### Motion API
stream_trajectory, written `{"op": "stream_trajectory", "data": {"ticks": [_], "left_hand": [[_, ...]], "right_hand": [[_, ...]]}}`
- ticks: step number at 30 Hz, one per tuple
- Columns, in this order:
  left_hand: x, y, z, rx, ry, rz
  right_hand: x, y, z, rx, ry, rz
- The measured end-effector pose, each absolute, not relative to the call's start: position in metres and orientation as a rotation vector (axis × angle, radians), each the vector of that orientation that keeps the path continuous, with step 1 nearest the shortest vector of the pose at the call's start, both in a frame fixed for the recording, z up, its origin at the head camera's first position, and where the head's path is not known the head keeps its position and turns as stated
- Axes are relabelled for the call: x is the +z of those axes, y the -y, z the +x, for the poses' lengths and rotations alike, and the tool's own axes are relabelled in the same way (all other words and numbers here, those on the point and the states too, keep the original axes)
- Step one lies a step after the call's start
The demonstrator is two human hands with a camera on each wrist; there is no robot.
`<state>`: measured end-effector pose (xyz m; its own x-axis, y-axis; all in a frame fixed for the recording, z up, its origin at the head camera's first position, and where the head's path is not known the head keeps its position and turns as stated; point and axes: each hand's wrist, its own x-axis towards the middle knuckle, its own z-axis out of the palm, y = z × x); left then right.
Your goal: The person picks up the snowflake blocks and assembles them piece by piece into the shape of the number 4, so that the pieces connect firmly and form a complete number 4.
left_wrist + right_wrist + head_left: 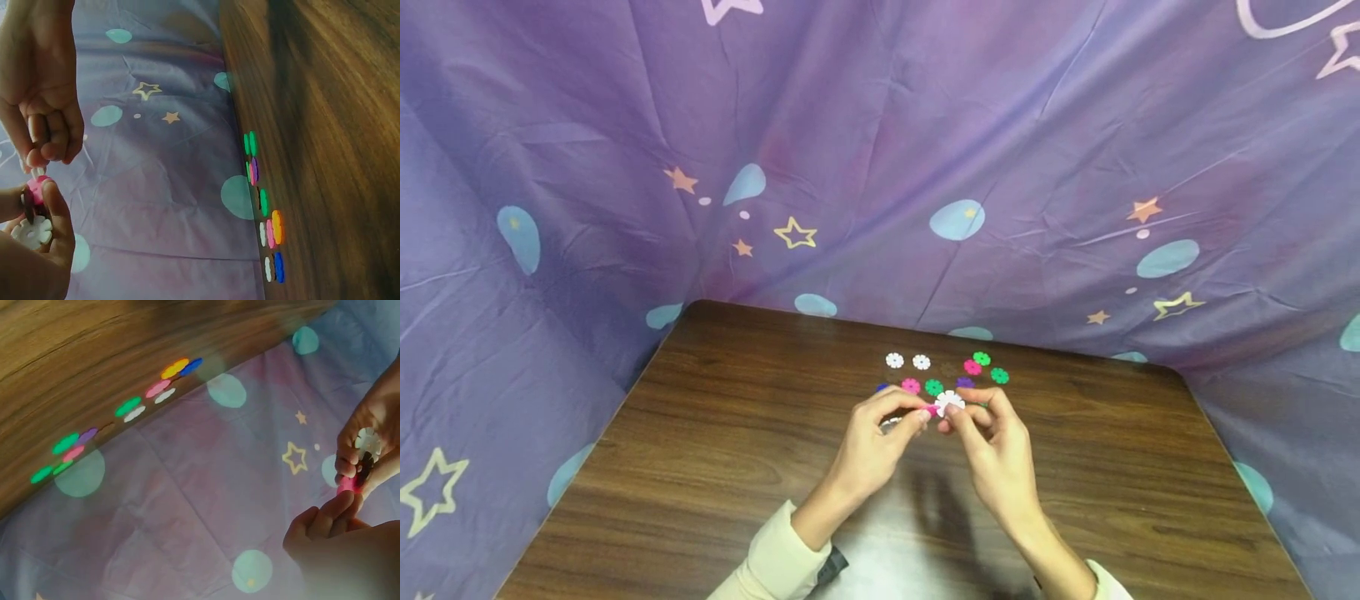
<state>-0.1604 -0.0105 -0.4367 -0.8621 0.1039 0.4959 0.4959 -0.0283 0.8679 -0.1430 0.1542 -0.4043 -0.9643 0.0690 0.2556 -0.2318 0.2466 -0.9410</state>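
Note:
Both hands are raised above the table, close together. My left hand (868, 442) pinches a pink notched flower-shaped disc (39, 189). In the left wrist view a brown disc (27, 205) and a white disc (32, 232) adjoin the pink one in a short chain, partly covered by the fingers. My right hand (1002, 454) pinches another white disc (950, 403) between thumb and fingers. Its edge meets the pink disc; how deep the notches sit in each other is hidden by the fingertips.
Loose flower discs lie on the brown wooden table (737, 433) beyond the hands, including white (894, 360), pink (973, 367), green (1000, 376), orange (277, 227) and blue (279, 267) ones. A purple patterned cloth (880, 167) hangs behind and beside the table.

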Motion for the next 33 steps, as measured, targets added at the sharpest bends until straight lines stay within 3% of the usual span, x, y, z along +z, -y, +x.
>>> {"op": "stream_trajectory", "data": {"ticks": [9,23,33], "left_hand": [[-0.439,0.006,-0.161,-1.917,1.877,-0.626],[-0.43,0.007,-0.162,-2.099,2.08,-0.489],[-0.431,0.013,-0.159,-1.986,2.098,-0.423]], "right_hand": [[-0.403,-0.151,-0.144,1.815,2.301,0.124],[-0.407,-0.159,-0.149,1.701,2.343,0.416],[-0.412,-0.166,-0.146,1.649,2.393,0.422]]}}
